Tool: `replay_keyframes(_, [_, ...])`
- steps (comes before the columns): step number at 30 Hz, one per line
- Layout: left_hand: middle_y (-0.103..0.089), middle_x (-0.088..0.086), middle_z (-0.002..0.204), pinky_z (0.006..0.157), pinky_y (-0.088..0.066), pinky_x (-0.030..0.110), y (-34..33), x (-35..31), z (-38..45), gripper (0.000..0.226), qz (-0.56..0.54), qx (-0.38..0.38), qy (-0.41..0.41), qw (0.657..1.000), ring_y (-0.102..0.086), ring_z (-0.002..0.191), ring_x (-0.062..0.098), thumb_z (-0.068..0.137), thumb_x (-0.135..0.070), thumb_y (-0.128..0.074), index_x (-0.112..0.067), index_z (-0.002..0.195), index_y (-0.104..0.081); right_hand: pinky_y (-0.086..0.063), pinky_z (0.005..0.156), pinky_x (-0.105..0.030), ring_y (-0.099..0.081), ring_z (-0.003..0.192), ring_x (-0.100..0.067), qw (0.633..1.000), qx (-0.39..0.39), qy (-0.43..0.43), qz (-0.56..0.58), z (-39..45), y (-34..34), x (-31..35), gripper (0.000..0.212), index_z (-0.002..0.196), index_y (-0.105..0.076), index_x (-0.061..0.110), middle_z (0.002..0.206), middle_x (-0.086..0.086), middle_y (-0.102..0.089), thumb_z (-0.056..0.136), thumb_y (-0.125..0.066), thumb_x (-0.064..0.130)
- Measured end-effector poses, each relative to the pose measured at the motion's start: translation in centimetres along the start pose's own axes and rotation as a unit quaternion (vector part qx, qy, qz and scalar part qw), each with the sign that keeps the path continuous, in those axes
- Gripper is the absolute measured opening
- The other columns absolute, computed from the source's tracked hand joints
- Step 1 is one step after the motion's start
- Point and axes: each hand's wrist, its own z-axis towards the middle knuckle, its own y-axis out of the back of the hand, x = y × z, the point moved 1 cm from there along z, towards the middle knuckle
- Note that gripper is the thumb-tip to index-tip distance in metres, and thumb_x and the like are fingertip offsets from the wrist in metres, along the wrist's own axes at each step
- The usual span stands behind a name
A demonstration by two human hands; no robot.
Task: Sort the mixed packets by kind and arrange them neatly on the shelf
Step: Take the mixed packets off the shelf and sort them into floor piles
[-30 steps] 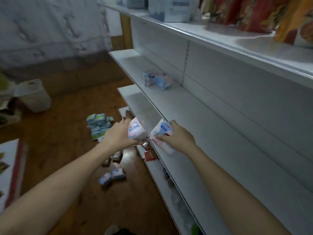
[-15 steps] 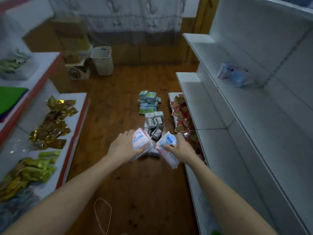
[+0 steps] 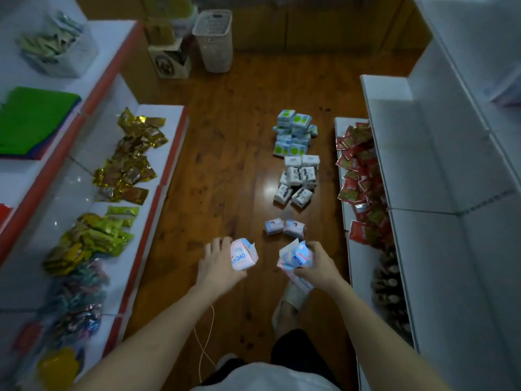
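Observation:
My left hand point(image 3: 217, 263) grips a pink and white packet point(image 3: 244, 256) marked 240, held over the wooden floor. My right hand point(image 3: 315, 266) grips a pink and blue packet point(image 3: 296, 258) of the same sort, a little to the right. Just beyond both hands two small pink-blue packets point(image 3: 284, 228) lie on the floor. Farther off sit a pile of white and grey packets point(image 3: 298, 177) and a pile of blue packets with green dots point(image 3: 293, 132). The white shelf point(image 3: 428, 170) rises on the right, its near tiers bare.
Red sachets point(image 3: 361, 176) fill the lowest right tier. On the left shelf point(image 3: 158, 153) lie gold sachets point(image 3: 132, 153) and green sachets point(image 3: 93, 238). A white basket point(image 3: 214, 40) and a box stand at the back. My foot point(image 3: 290, 303) is below my right hand; a thin cord point(image 3: 207, 342) hangs nearby.
My view has swung from the right shelf down to the floor aisle. Both hands still hold their packets and have drawn slightly apart.

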Motion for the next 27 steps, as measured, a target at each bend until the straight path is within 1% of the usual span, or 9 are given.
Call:
replay_keyframes(5, [-0.048,-0.003,0.133,0.095,-0.049,0.041,-4.0,-3.1,7.3,0.089,-0.041,0.111,0.075,0.99,-0.047,0.12,0.017,0.073,-0.056,-0.074,-0.027,0.141,-0.023,-0.055,0.093,-0.043,-0.055,0.119,-0.02,0.996,0.029,-0.068,0.055,8.4,1.4,-2.4,0.078,0.137,-0.038,0.027,0.134,0.0,-0.052,0.074,-0.083,0.015])
replay_keyframes(10, [-0.053,-0.003,0.127,0.089,-0.049,0.035,-9.7,-7.1,14.7,0.089,-0.117,0.154,0.162,0.968,-0.054,0.113,0.018,0.07,-0.061,-0.075,-0.027,0.138,-0.027,-0.054,0.096,-0.045,-0.056,0.119,-0.018,0.989,0.057,-0.105,0.086,16.3,2.4,-6.8,0.075,0.134,-0.041,0.023,0.132,0.002,-0.054,0.073,-0.084,0.023])
replay_keyframes(12, [-0.057,-0.002,0.121,0.083,-0.049,0.037,-12.9,-8.2,18.0,0.084,-0.141,0.145,0.154,0.967,-0.057,0.109,0.021,0.067,-0.067,-0.073,-0.027,0.13,-0.035,-0.053,0.096,-0.042,-0.057,0.117,-0.017,0.989,0.058,-0.11,0.076,20.2,1.9,-9.3,0.072,0.131,-0.043,0.023,0.129,0.002,-0.056,0.073,-0.084,0.027])
replay_keyframes(14, [-0.054,0.001,0.126,0.087,-0.045,0.038,-17.1,-8.6,21.3,0.078,-0.1,0.137,0.128,0.977,-0.053,0.115,0.023,0.072,-0.061,-0.073,-0.024,0.131,-0.038,-0.052,0.096,-0.038,-0.058,0.113,-0.015,0.989,0.072,-0.12,0.051,24.3,0.8,-12.0,0.069,0.13,-0.044,0.023,0.128,0.002,-0.058,0.074,-0.083,0.03])
replay_keyframes(17, [-0.041,0.004,0.14,0.098,-0.039,0.04,-24.7,-8.3,27.0,0.081,-0.03,0.163,0.088,0.982,-0.042,0.127,0.025,0.08,-0.05,-0.07,-0.021,0.143,-0.028,-0.052,0.093,-0.037,-0.059,0.111,-0.018,0.983,0.125,-0.128,-0.03,31.2,-2.1,-16.8,0.07,0.133,-0.042,0.026,0.127,0.003,-0.06,0.075,-0.08,0.039])
replay_keyframes(20, [-0.034,0.009,0.144,0.101,-0.032,0.042,-32.7,-7.4,33.3,0.083,-0.035,0.204,0.093,0.974,-0.035,0.128,0.032,0.084,-0.048,-0.068,-0.019,0.148,-0.022,-0.05,0.094,-0.04,-0.06,0.112,-0.025,0.972,0.16,-0.125,-0.122,38.8,-5.8,-22.1,0.071,0.132,-0.042,0.026,0.129,-0.001,-0.06,0.074,-0.08,0.041])
replay_keyframes(22, [-0.035,0.013,0.142,0.103,-0.027,0.041,-37.8,-6.2,36.8,0.082,-0.047,0.224,0.081,0.97,-0.033,0.127,0.036,0.084,-0.048,-0.066,-0.018,0.148,-0.024,-0.047,0.096,-0.041,-0.06,0.113,-0.028,0.969,0.154,-0.119,-0.155,43.7,-8.2,-24.9,0.069,0.13,-0.044,0.022,0.129,-0.006,-0.06,0.074,-0.08,0.038])
replay_keyframes(24, [-0.035,0.015,0.141,0.104,-0.027,0.044,-42.2,-4.6,39.4,0.084,-0.027,0.246,0.062,0.967,-0.034,0.126,0.039,0.084,-0.053,-0.065,-0.021,0.148,-0.023,-0.044,0.097,-0.039,-0.057,0.116,-0.032,0.969,0.129,-0.112,-0.179,48.1,-10.3,-27.2,0.069,0.13,-0.045,0.019,0.129,-0.011,-0.058,0.073,-0.08,0.038])
replay_keyframes(27, [-0.031,0.018,0.144,0.106,-0.029,0.049,-46.7,-2.6,42.6,0.083,0.007,0.252,0.04,0.967,-0.03,0.13,0.044,0.086,-0.05,-0.065,-0.023,0.15,-0.02,-0.038,0.098,-0.038,-0.051,0.119,-0.035,0.968,0.085,-0.093,-0.216,53.3,-12.9,-29.6,0.073,0.132,-0.044,0.017,0.13,-0.013,-0.051,0.073,-0.08,0.04])
